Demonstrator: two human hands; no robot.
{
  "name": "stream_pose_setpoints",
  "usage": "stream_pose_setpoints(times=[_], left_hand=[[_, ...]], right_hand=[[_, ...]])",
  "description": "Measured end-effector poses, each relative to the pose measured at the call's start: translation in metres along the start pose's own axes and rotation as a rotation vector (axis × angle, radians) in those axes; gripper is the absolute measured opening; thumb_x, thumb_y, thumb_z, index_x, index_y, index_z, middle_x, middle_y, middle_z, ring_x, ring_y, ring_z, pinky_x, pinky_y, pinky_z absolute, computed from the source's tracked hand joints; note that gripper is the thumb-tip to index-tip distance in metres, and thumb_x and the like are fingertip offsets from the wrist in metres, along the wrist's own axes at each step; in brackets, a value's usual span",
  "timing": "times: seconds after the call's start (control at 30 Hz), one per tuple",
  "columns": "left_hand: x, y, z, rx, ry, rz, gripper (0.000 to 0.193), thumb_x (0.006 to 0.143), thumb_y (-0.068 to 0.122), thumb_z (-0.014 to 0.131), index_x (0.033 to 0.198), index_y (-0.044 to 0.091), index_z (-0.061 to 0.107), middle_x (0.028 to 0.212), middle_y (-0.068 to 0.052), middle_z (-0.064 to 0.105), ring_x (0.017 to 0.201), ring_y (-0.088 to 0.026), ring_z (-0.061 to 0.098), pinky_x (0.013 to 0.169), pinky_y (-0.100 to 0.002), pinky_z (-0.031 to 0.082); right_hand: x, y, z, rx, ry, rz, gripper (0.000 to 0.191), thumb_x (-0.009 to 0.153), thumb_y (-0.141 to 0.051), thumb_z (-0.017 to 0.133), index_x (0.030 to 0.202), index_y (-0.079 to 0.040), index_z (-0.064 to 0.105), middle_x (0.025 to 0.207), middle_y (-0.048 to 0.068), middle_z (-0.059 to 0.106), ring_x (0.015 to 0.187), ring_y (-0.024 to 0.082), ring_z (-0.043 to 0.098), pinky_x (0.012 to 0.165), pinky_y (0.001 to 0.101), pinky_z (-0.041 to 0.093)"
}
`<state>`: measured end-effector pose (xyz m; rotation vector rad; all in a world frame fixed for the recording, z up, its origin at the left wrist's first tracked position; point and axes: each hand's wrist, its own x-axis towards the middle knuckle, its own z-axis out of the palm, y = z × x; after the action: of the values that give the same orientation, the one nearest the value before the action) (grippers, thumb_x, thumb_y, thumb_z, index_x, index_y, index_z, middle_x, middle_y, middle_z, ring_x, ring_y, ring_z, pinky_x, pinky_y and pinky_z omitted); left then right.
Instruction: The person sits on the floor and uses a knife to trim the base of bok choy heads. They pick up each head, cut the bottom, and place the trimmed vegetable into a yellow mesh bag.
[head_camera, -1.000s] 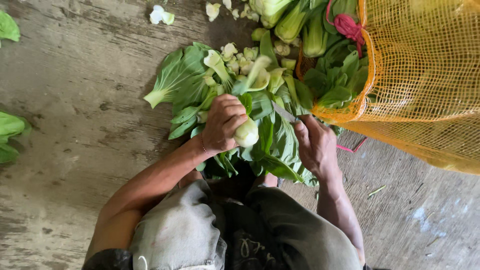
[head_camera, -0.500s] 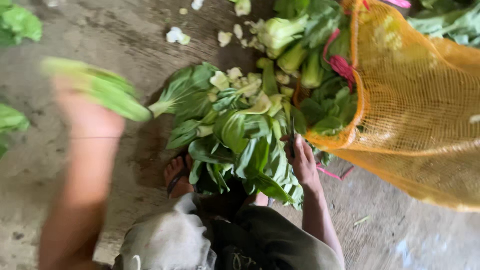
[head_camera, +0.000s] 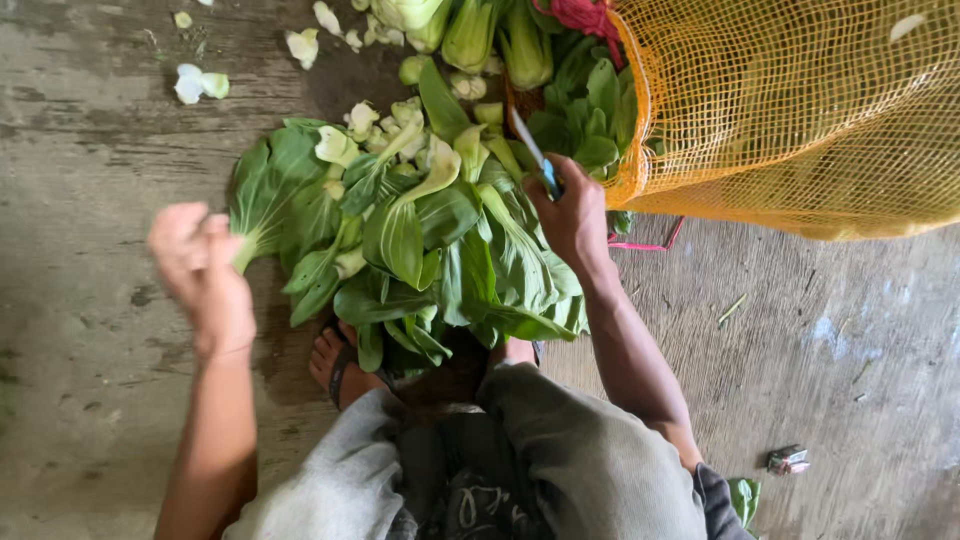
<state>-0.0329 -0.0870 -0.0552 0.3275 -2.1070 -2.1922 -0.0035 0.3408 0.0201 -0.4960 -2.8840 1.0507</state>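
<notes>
My right hand (head_camera: 572, 215) is shut on a small knife (head_camera: 528, 143) with a thin blade and a blue handle, held over the right edge of a pile of loose bok choy leaves (head_camera: 420, 235) on the concrete floor. My left hand (head_camera: 203, 275) hovers blurred to the left of the pile, holding nothing, its fingers loosely curled. Whole bok choy heads (head_camera: 470, 30) spill from the mouth of an orange mesh sack (head_camera: 790, 110) just beyond the knife.
My sandalled foot (head_camera: 338, 365) and my knees in grey trousers (head_camera: 560, 450) sit right under the pile. Pale cut stem pieces (head_camera: 200, 85) lie scattered at the top left. A small crumpled wrapper (head_camera: 788, 460) lies at the lower right of the concrete floor (head_camera: 90, 180).
My left hand lifted a bok choy from the pile, swung it out to the left, and is now back near the pile with nothing in it. My right hand moved up with the knife.
</notes>
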Motion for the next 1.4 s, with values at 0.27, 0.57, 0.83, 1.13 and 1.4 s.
stream_pose_setpoints(times=[0.27, 0.57, 0.83, 1.13, 1.4], left_hand=[[0.035, 0.009, 0.147, 0.682, -0.815, 0.037, 0.035, 0.102, 0.027, 0.066, 0.127, 0.003, 0.062, 0.111, -0.012, 0.076, 0.094, -0.021, 0.075, 0.077, -0.034, 0.061], [0.113, -0.013, 0.330, 1.121, -0.667, 0.233, 0.063, 0.091, 0.036, 0.077, 0.130, -0.005, 0.051, 0.120, -0.021, 0.060, 0.091, -0.027, 0.064, 0.066, -0.036, 0.057], [0.120, -0.033, 0.373, 1.569, -0.328, 0.572, 0.047, 0.096, 0.018, 0.081, 0.127, -0.005, 0.053, 0.112, -0.012, 0.056, 0.094, -0.019, 0.059, 0.060, -0.032, 0.056], [0.100, -0.001, 0.307, 0.659, -0.381, 0.830, 0.080, 0.077, 0.042, 0.092, 0.134, -0.001, 0.055, 0.115, -0.018, 0.063, 0.100, -0.028, 0.064, 0.076, -0.036, 0.058], [0.022, 0.101, 0.212, 0.212, -0.300, 0.952, 0.077, 0.064, 0.054, 0.084, 0.115, 0.003, 0.055, 0.117, -0.024, 0.053, 0.116, -0.045, 0.054, 0.106, -0.059, 0.047]], right_hand=[[-0.013, 0.014, -0.008, 0.177, -0.038, 0.042, 0.028, 0.097, -0.019, 0.073, 0.118, -0.001, 0.071, 0.097, 0.011, 0.078, 0.080, 0.015, 0.071, 0.072, 0.0288, 0.057], [-0.017, 0.020, -0.018, 0.345, -0.184, 0.228, 0.033, 0.097, -0.021, 0.071, 0.124, -0.004, 0.069, 0.098, 0.008, 0.077, 0.085, 0.013, 0.072, 0.076, 0.0289, 0.059], [-0.014, 0.033, -0.032, 0.370, -0.225, 0.271, 0.033, 0.096, -0.018, 0.071, 0.124, -0.001, 0.068, 0.100, 0.007, 0.077, 0.088, 0.012, 0.072, 0.079, 0.0286, 0.059], [-0.021, 0.035, -0.047, 0.465, -0.148, 0.207, 0.028, 0.102, -0.015, 0.070, 0.125, -0.001, 0.069, 0.096, 0.005, 0.073, 0.080, 0.008, 0.059, 0.072, 0.0252, 0.050], [-0.042, -0.024, -0.045, 0.886, -0.132, 0.096, 0.024, 0.104, -0.010, 0.056, 0.124, 0.002, 0.063, 0.094, 0.006, 0.069, 0.060, 0.003, 0.039, 0.055, 0.0211, 0.032]])
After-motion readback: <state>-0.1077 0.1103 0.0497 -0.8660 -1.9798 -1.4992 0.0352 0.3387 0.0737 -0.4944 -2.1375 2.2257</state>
